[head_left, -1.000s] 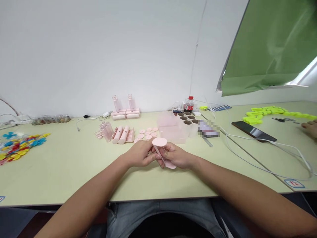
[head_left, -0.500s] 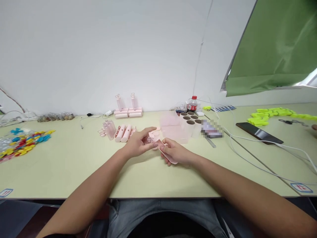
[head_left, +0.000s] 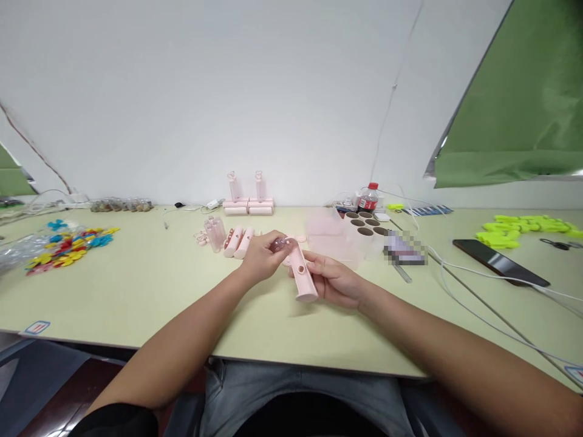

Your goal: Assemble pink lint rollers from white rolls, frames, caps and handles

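Note:
A pink cylindrical case (head_left: 303, 280) with a small heart-like clasp on its side is held tilted above the table. My right hand (head_left: 334, 280) grips it from the right, fingers behind it. At the case's upper end my left hand (head_left: 265, 256) is closed, pinching a small clear pinkish piece (head_left: 279, 244) against or beside that end; whether the two are joined, I cannot tell. Just left stand similar pink cases (head_left: 239, 243) and a cluster of clear pink tubes (head_left: 215, 234) with ring tops. Flat pink pieces lie partly hidden behind my hands.
Behind my right hand is a translucent pink box (head_left: 325, 233), with brown-rimmed tubes (head_left: 364, 231) beside it. Two finished-looking pink sets (head_left: 248, 206) stand by the wall. A cola bottle (head_left: 368, 198), a phone (head_left: 498, 261), white cables and colourful plastic pieces (head_left: 75, 250) are around.
A flat-looking pink piece in my right hand now shows as a rounded case with its clasp facing up. My left hand has closed at its upper end. The view has shifted left.

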### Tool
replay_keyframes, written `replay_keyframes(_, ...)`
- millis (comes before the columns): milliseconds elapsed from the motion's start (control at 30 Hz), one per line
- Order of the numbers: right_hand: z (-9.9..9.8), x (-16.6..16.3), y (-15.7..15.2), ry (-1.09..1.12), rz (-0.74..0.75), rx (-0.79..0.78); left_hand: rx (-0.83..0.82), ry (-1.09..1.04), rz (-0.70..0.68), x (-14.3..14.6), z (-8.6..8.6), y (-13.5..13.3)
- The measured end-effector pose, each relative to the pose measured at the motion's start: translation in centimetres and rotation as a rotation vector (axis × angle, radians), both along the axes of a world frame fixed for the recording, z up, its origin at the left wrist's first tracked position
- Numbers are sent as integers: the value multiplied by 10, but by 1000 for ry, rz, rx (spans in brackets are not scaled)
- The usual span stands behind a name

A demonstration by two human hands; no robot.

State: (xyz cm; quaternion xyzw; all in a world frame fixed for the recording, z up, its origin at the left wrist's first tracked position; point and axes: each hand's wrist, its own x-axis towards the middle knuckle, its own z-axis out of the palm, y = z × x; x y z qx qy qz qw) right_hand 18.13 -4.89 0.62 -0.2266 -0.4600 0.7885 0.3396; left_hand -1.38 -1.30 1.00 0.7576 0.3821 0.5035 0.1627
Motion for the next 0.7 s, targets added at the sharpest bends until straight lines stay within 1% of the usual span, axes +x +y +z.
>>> replay_keyframes(67,10,-6,4,-42,7,59,21,-47,12,0,4,-1)
replay_keyframes(133,25,-14,11,-121,-43,141,47,-138,62,-5,11,1)
replay_keyframes(267,63,-36,42,-361,-224,316,50,-472,234,-31,29,14)
replay_keyframes(333,75,-51,63,-536,-283,384,42,-640,289,-46,36,22)
replay_keyframes(367,77,-59,73,-632,-301,425,38,-702,305,-52,38,26)
replay_keyframes(467,75,-87,101,-948,-322,575,34,-791,330,-62,41,33)
replay_keyframes(533,69,-105,114,-1156,-292,659,37,-803,327,-62,39,35)
replay_keyframes(600,64,-120,123,-1268,-258,686,37,-804,309,-59,37,35)
replay_keyframes(700,60,-135,129,-1360,-218,694,33,-791,283,-55,35,34)
